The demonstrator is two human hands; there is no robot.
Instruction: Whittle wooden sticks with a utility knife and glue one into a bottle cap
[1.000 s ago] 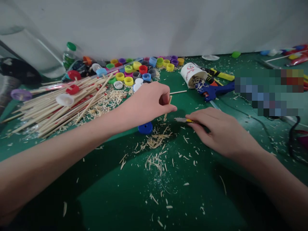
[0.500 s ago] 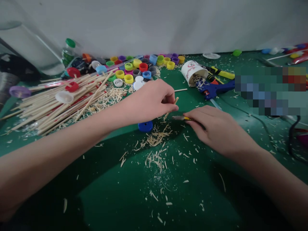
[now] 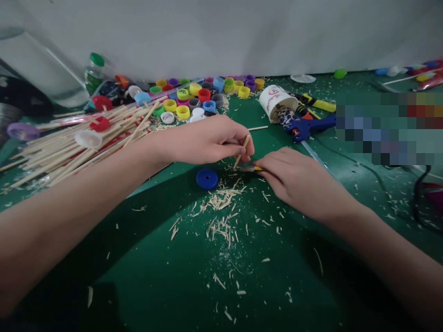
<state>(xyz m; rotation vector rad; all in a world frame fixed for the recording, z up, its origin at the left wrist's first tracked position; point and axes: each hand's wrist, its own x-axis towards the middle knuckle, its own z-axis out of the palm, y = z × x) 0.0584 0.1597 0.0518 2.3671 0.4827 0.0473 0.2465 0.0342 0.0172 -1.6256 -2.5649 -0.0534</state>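
A short wooden stick (image 3: 242, 152) is pinched in my left hand (image 3: 221, 140), slanting down toward the table. My right hand (image 3: 294, 177) is closed round a utility knife (image 3: 249, 168), whose blade points left and lies close to the stick's lower end; I cannot tell whether they touch. Most of the knife's handle is hidden in my fingers. Below my left hand a blue bottle cap (image 3: 207, 179) with a hole in its middle lies on the green table. Wood shavings (image 3: 223, 199) are scattered beside the cap and toward me.
A heap of wooden skewers (image 3: 65, 145) lies at left, some with caps on them. Many coloured caps (image 3: 182, 111) line the back. A paper cup (image 3: 277, 102) lies tipped over with shavings in it, beside a blue glue gun (image 3: 309, 127). Another thin stick (image 3: 259, 128) lies behind my hands.
My left hand has turned a little and the stick in it tilts more toward the blade. My right hand with the knife has shifted slightly left. The blue cap shows more fully.
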